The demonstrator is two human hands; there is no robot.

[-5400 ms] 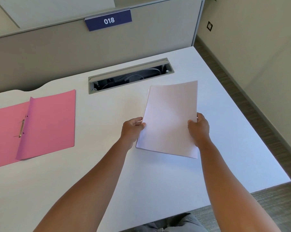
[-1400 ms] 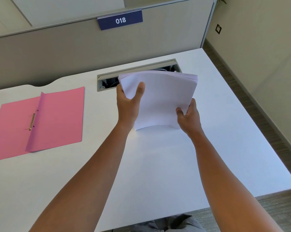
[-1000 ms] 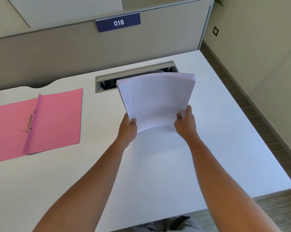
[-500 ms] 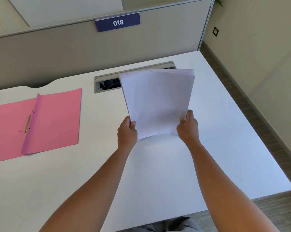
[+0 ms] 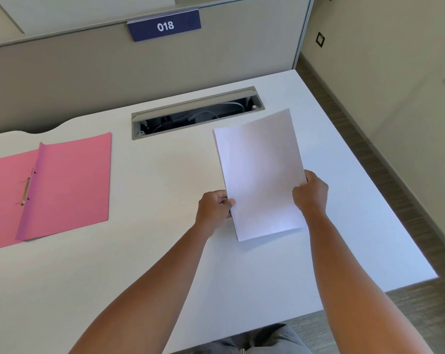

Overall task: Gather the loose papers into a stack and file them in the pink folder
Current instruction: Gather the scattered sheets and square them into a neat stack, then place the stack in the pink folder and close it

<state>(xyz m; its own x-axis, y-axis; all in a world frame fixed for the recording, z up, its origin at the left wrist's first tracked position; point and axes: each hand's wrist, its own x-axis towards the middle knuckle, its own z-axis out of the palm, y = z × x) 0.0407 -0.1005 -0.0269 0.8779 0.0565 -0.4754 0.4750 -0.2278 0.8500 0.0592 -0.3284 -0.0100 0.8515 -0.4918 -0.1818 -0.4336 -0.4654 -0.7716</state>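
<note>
Lowered flat onto the desk, paper stack stays clamped in both hands' grip; sign reads "018".

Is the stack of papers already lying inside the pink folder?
No: the stack of papers is held by the left hand and right hand, well right of the open pink folder.

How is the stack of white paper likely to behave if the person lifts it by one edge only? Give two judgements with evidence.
The paper stack looks thin, so it would probably droop. Both the left hand and right hand grip opposite edges, suggesting loose sheets could fan apart.
</note>
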